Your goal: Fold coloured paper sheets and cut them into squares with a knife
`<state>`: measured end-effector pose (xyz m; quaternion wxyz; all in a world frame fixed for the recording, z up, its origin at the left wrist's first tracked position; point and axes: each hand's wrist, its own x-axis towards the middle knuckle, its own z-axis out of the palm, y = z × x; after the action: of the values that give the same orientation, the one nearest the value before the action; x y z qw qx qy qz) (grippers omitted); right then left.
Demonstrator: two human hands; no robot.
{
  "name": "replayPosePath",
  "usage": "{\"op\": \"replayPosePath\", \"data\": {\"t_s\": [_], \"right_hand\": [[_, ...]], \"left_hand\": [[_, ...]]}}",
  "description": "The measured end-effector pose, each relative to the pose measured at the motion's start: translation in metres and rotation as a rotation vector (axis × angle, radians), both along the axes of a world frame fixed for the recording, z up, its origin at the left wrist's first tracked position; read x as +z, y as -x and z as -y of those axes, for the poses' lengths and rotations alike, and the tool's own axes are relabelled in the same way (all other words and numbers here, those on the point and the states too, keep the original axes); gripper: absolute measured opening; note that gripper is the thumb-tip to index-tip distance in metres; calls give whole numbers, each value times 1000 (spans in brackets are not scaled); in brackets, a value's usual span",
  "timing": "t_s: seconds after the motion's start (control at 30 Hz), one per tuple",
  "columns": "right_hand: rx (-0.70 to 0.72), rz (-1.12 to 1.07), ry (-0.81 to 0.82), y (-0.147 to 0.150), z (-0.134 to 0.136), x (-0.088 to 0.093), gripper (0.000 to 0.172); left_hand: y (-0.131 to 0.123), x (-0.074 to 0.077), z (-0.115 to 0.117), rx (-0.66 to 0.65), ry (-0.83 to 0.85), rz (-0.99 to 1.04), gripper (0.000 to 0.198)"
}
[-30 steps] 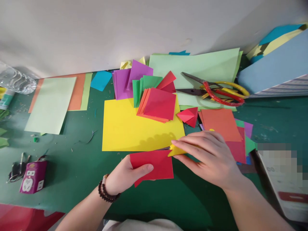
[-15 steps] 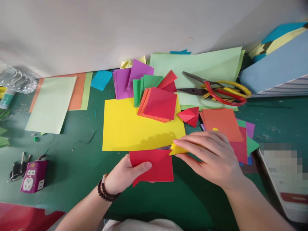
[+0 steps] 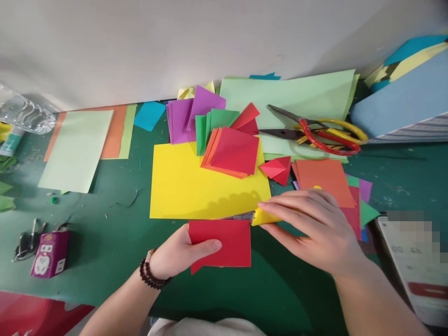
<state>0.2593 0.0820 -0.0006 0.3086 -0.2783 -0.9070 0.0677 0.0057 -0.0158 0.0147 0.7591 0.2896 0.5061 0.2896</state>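
Note:
My left hand (image 3: pixel 173 252), with a beaded bracelet at its wrist, is closed on a folded red sheet of paper (image 3: pixel 233 242). The thumb lies on top of it; the other fingers are hidden beneath. In my right hand (image 3: pixel 311 228) is a yellow utility knife (image 3: pixel 265 217), gripped between thumb and fingers. Its grey blade points left and lies along the top edge of the red paper, near the right corner. Just beyond the paper lies a large yellow sheet (image 3: pixel 178 182), bearing a stack of red and orange squares (image 3: pixel 234 151).
Red-and-yellow-handled scissors (image 3: pixel 327 135) rest on pale green sheets (image 3: pixel 297 93). A folded red piece (image 3: pixel 277 170), orange squares (image 3: pixel 324 179) and a phone (image 3: pixel 409 261) are at the right. A purple power adapter (image 3: pixel 51 254) and a plastic bottle (image 3: pixel 26 112) stand left.
The knife and my right hand have shifted slightly right, sliding the blade along the paper's top edge. The red paper has tilted a little and dropped slightly in view.

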Motion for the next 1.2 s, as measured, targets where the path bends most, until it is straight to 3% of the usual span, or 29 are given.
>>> {"op": "replayPosePath", "data": {"t_s": [0.13,0.57,0.77,0.93,1.1,1.2], "right_hand": [[3,-3,-2,0,1,3,29],[-1,22,-57,-1,3,5,31],[-2,26,-27,-2,4,6,27],[17,14,-11,5,7,3,26],[31,-6,-28,7,8,4,29],[6,4,-52,4,7,5,28]], "left_hand": [[2,2,0,-34,-22,41,51],[0,2,-3,24,3,-62,52],[-1,1,-4,-17,-92,-86,46],[-3,-2,-1,-45,-38,-66,55],[-3,-1,0,18,-38,-41,50],[-1,-1,-1,-20,-34,-55,48]]}}
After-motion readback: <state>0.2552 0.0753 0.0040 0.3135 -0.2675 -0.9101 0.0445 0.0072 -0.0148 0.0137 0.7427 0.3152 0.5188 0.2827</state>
